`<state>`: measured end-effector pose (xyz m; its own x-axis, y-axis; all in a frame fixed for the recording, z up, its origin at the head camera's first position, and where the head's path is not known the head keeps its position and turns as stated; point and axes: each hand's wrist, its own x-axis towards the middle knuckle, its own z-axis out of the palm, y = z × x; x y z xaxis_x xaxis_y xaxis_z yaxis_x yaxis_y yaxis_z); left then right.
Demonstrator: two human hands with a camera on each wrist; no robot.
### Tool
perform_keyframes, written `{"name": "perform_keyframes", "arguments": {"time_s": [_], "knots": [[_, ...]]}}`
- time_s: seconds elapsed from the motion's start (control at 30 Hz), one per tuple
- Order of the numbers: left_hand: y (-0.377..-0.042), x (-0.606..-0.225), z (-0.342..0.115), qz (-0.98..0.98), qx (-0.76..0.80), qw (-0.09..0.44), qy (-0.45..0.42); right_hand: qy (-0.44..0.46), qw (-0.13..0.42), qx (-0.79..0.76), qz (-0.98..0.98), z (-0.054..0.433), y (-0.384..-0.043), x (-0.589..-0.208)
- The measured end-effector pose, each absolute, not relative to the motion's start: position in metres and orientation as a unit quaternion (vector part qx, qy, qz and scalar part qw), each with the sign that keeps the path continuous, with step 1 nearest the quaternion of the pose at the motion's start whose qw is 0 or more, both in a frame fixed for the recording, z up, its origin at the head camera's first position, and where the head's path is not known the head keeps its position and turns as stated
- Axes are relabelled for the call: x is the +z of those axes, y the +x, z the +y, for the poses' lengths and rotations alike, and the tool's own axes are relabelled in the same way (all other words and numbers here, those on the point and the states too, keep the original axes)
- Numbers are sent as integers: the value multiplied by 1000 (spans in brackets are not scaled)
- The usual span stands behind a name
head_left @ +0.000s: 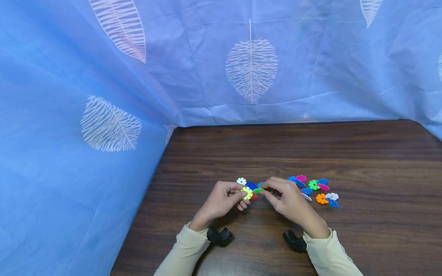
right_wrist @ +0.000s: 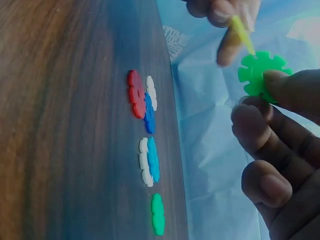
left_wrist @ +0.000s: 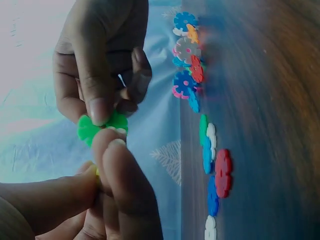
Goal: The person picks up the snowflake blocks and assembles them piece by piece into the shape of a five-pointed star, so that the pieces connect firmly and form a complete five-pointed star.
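We see a yellow disc (head_left: 246, 193) and a green disc (right_wrist: 257, 70) held up above the counter (head_left: 380, 165), yellow edge against green rim — whether one is slotted into the other, we cannot tell. The left hand (head_left: 224, 199) has its fingers curled in a pinch on the yellow disc; the right hand (head_left: 286, 197) pinches the green one, its lower fingers bent and slightly apart. Close by on the counter we find a white disc (head_left: 241, 181), a dark blue disc (head_left: 250, 186) and a red disc (head_left: 254, 197) (partly hidden from the head view). Rightward lie mixed-colour clusters — one an orange, white and blue cluster (head_left: 321, 198). Behind hangs a leaf-printed blue cloth (head_left: 207, 57).
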<state>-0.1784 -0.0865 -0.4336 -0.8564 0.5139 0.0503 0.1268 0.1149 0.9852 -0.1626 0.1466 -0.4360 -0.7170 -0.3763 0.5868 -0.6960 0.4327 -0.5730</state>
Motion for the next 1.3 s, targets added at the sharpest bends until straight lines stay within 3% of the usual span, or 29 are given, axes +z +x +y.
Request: {"name": "perform_keyframes", "arguments": {"time_s": [1.3], "knots": [[-175,-437,-82,652,697,222,201,390,259,419,-778,138,-160,-437]]}}
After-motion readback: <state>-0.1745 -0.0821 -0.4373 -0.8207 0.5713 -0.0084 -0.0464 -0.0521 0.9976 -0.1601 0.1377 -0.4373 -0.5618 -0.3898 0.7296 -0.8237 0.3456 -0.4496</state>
